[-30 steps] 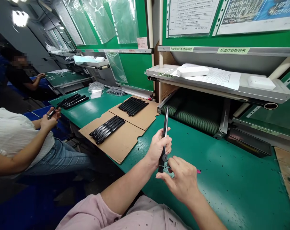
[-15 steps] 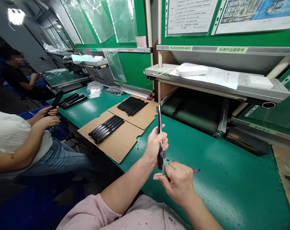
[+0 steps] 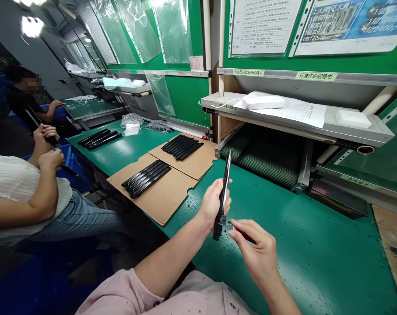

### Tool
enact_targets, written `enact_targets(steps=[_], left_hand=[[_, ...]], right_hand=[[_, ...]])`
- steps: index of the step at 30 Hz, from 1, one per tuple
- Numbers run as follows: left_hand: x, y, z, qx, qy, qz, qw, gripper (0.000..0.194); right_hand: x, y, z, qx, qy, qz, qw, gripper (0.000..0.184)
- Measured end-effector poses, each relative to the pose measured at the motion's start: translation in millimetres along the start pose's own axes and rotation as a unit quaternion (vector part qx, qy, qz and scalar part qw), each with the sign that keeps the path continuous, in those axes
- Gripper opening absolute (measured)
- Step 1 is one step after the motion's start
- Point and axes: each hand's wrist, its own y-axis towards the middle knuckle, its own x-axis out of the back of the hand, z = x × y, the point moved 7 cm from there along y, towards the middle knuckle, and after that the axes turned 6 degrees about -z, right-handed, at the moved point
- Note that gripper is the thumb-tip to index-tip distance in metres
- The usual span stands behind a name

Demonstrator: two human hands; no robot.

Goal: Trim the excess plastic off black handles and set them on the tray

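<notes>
My left hand (image 3: 214, 203) is wrapped round a long, glossy black plastic strip (image 3: 226, 175), held tilted above the green table. A small round lug (image 3: 223, 220) sticks out near its lower end. My right hand (image 3: 255, 245) pinches a small knife (image 3: 229, 226) between thumb and fingers. Its thin blade reaches the strip beside the lug; the handle is mostly hidden in my palm. Dark shavings (image 3: 193, 205) are scattered over the table around my hands.
Black strips (image 3: 145, 178) lie in a row on a cardboard sheet (image 3: 159, 205), with another row (image 3: 182, 146) behind. A conveyor belt (image 3: 260, 157) runs under a shelf (image 3: 296, 118). At left a co-worker (image 3: 27, 197) handles a black strip. Plastic bags (image 3: 131, 120) sit at the back.
My right hand has turned and opened out from its curled grip, bringing the knife blade up to the strip by the lug. The strip leans more to the right at its top.
</notes>
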Motion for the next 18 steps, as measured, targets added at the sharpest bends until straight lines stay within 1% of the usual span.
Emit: enact_targets(steps=[3, 4, 6, 7, 8, 9, 10, 11, 12, 13, 14, 15, 16, 18], left_hand=[[-1.9, -2.9, 2.9, 0.015, -0.009, 0.005, 1.0, 0.034], [-2.4, -4.4, 3.8, 0.018, -0.014, 0.005, 1.0, 0.033], [-3.2, -8.2, 4.9, 0.017, -0.018, 0.002, 1.0, 0.033], [-3.8, -10.4, 5.0, 0.015, -0.017, 0.0, 1.0, 0.032], [-4.6, -12.4, 4.8, 0.011, -0.016, -0.001, 1.0, 0.032], [-5.5, -14.2, 4.0, 0.005, -0.015, -0.001, 1.0, 0.031], [-6.1, -15.4, 2.5, -0.006, -0.013, -0.003, 1.0, 0.03], [-6.2, -15.9, 0.2, -0.02, -0.011, -0.007, 1.0, 0.028], [-5.6, -15.9, -2.8, -0.039, -0.008, -0.016, 0.999, 0.026], [-4.4, -15.6, -6.7, -0.063, -0.005, -0.028, 0.998, 0.025], [-3.0, -15.2, -10.9, -0.088, -0.002, -0.04, 0.995, 0.023], [-1.6, -15.1, -15.1, -0.113, 0.0, -0.051, 0.992, 0.021], [-0.5, -15.4, -19.0, -0.135, 0.002, -0.058, 0.989, 0.021], [-0.2, -16.8, -24.1, -0.155, 0.016, -0.053, 0.986, 0.022]], right_hand=[[-2.3, -1.3, 3.3, 0.036, -0.015, -0.034, 0.999, 0.016], [-0.7, -0.3, 4.6, 0.055, -0.032, -0.059, 0.996, 0.016], [7.5, 3.9, 6.0, 0.085, -0.079, -0.134, 0.984, 0.016], [13.6, 6.8, 5.1, 0.085, -0.104, -0.178, 0.975, 0.016], [19.9, 10.0, 3.0, 0.071, -0.124, -0.216, 0.966, 0.017], [24.4, 13.8, -0.1, 0.046, -0.135, -0.236, 0.961, 0.019], [25.4, 18.3, -3.8, 0.016, -0.135, -0.227, 0.964, 0.022], [22.1, 22.8, -7.6, -0.016, -0.123, -0.19, 0.974, 0.027], [14.6, 26.1, -11.0, -0.046, -0.101, -0.13, 0.985, 0.032], [4.1, 27.4, -12.9, -0.069, -0.072, -0.057, 0.993, 0.037], [-6.6, 26.6, -13.6, -0.085, -0.042, 0.012, 0.995, 0.04], [-15.1, 25.1, -14.2, -0.099, -0.016, 0.064, 0.993, 0.042], [-20.2, 24.1, -15.7, -0.113, 0.004, 0.097, 0.989, 0.043], [-19.7, 26.8, -21.7, -0.14, 0.023, 0.114, 0.983, 0.043]])
